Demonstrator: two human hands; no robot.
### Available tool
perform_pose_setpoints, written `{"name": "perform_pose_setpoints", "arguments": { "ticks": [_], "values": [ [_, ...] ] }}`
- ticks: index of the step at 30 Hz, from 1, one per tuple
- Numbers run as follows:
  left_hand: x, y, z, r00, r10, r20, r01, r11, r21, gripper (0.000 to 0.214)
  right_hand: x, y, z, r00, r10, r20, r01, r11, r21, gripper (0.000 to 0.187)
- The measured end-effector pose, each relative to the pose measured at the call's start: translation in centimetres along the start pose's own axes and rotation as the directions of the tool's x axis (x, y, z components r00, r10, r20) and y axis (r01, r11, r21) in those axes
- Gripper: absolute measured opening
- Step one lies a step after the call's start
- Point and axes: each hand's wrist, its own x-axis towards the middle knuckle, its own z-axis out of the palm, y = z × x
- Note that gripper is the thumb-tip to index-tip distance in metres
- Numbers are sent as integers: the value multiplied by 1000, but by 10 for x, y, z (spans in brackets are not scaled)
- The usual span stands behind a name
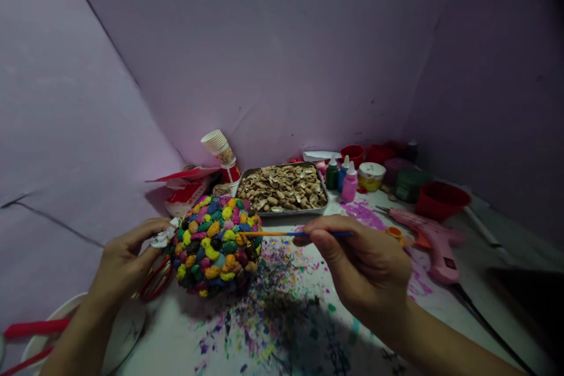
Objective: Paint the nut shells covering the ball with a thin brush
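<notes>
A round ball covered in painted shells (215, 245), yellow, blue, green, pink and orange, rests on the paint-spattered table (282, 311). My left hand (127, 255) is closed on its left side, fingers over a bit of white paper at its edge. My right hand (356, 258) pinches a thin paintbrush (282, 234) with an orange and blue handle; the brush tip touches the ball's right upper side.
A metal tray of plain shells (284, 188) sits behind the ball. Small paint bottles (343, 179), jars and red bowls (440, 200) line the back right. A pink glue gun (434, 241) lies at right. A cup stack (222, 155) stands at back; scissors and a white plate (127, 323) lie at left.
</notes>
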Motion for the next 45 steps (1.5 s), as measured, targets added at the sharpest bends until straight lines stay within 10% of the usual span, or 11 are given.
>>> {"name": "perform_pose_setpoints", "arguments": {
  "ticks": [20, 45],
  "values": [
    [1, 11, -1, 990, -142, 7, 142, 990, -13, 23, 0, -6, 0, 999, -16, 48, 15, 999, 28, 9],
    [1, -25, -6, 930, -367, 9, 365, 921, -133, 29, -1, 0, 2, 999, -2, 40, 0, 998, 58, 11]
  ]
}}
